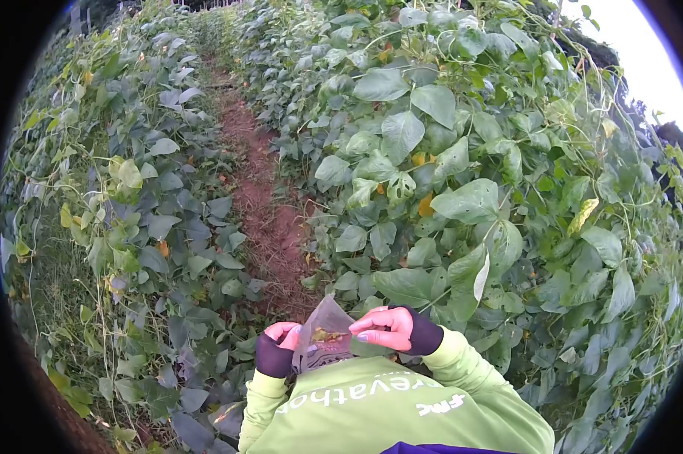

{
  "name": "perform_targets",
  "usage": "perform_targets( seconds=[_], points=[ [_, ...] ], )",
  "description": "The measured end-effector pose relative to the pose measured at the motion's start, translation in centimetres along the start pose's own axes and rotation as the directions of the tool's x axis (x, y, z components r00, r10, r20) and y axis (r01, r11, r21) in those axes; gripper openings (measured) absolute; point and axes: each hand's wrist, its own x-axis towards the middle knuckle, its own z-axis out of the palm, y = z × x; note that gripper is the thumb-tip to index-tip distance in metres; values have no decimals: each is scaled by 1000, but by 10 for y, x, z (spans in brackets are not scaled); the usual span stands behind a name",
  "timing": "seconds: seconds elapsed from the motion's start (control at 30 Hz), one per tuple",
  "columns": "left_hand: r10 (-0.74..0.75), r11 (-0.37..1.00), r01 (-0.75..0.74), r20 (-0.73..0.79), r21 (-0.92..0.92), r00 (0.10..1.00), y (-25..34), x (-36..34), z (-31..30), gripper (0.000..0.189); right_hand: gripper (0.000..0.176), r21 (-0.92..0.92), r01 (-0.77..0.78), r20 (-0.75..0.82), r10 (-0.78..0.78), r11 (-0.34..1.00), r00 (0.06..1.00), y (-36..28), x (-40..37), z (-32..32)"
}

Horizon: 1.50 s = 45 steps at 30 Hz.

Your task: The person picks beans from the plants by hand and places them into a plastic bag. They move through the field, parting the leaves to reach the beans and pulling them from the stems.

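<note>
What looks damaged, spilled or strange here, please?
Some damage shows: right of the path, one leaf has several holes, and farther right another is yellowed, unlike the green leaves around it. At the plastic bag between the left hand and right hand, no spill is visible.

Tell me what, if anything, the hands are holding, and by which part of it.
A see-through plastic bag, held by its side edges: the left hand on its left edge, the right hand's fingertips on its right.
</note>
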Motion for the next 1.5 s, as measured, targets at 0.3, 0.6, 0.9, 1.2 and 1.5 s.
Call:
perform_targets(
  seconds=[0.3,0.6,0.9,1.2,1.5],
  points=[
    [-83,996,78,-190,-36,978,-14,99,-34,13,25,-117,7,-80,-17,993,997,61,125,-62],
    [-4,999,18,-306,42,952,28,313,-67,17,26,-7,-268,-357,248,963,901,109,215,-168],
    [-176,978,204,-358,43,917,-14,354,-101,15,26,-59,-268,-114,261,962,959,157,345,-187],
    [-147,989,143,-263,-33,954,-43,491,-138,15,60,-405,-280,-107,259,870,960,199,492,-183],
    [40,975,-5,-154,222,987,18,674,-190,15,21,-379,-309,-233,233,872,944,211,631,-219]
  ],
)
